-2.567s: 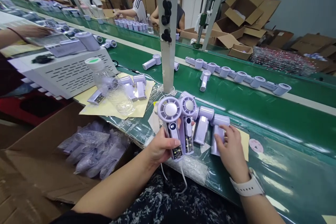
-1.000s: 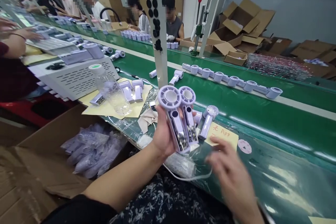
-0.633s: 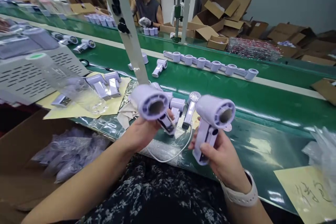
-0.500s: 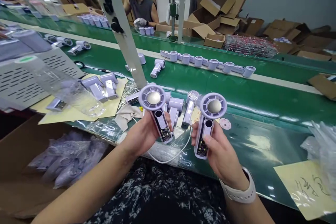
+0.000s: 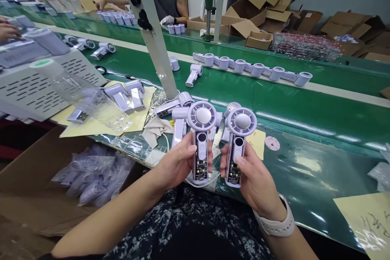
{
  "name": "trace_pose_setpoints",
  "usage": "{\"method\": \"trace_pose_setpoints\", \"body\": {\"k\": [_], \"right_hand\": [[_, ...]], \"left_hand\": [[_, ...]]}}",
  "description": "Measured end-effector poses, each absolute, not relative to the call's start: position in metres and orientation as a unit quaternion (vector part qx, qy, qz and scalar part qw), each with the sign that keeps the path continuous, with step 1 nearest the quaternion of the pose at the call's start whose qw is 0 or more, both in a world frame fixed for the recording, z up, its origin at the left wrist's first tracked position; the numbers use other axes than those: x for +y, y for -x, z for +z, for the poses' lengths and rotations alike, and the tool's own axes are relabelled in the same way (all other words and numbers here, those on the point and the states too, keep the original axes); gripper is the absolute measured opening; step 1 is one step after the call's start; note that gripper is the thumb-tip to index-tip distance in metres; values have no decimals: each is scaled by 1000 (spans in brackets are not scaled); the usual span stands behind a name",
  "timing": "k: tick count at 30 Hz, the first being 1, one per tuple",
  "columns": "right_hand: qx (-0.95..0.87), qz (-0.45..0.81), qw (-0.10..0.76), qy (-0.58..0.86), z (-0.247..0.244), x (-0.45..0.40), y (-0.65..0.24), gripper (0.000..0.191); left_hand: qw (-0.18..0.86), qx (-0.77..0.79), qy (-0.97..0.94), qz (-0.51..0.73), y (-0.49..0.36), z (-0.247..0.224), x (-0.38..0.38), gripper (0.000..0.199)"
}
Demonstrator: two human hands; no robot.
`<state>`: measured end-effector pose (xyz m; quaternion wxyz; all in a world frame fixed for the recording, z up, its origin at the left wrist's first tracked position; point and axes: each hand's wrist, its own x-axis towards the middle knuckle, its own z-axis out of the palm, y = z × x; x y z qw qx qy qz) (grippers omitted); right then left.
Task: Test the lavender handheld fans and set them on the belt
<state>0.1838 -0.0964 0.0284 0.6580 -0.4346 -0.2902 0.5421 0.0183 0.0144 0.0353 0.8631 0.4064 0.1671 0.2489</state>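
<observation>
My left hand [image 5: 179, 158] is closed around the handle of a lilac handheld fan [image 5: 201, 150], held upright with its round head up. Beside it, my right hand [image 5: 254, 174] grips a second lilac handheld fan [image 5: 243, 122], its thumb on the pale button strip. Both fans face me, and circuit boards show in the lower handles. The two heads are close together but apart. Behind them several more fans lie on the green bench, among them one with a ribbed back [image 5: 233, 107] and one on its side [image 5: 180, 120]. A beige cloth [image 5: 157, 130] lies to the left.
A row of fans [image 5: 257, 70] lies along the green conveyor [image 5: 274, 97]. At left are a slotted metal box [image 5: 70, 83], a clear plastic bottle [image 5: 91, 97] and a carton of bagged parts [image 5: 30, 187]. A slanted post [image 5: 155, 53] rises ahead. Co-workers sit across the line.
My left hand has brought its fan rightward and upright, next to the other fan. My right hand stays nearly in place. Across the line, a co-worker's arm now reaches out.
</observation>
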Motion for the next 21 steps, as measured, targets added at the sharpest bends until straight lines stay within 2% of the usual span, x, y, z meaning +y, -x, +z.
{"method": "trace_pose_setpoints", "body": {"k": [5, 13, 17, 21], "right_hand": [[-288, 562, 662, 403, 26, -98, -180, 35], [-332, 553, 648, 405, 22, -102, -182, 33], [-319, 526, 658, 433, 20, -100, -181, 26], [-319, 533, 657, 427, 17, -101, -179, 27]], "left_hand": [[863, 175, -404, 249, -18, 36, 14, 46], [860, 143, -418, 257, -20, 37, 13, 42], [830, 169, -444, 291, -24, 27, 13, 32], [819, 134, -492, 263, -20, 25, 13, 36]]}}
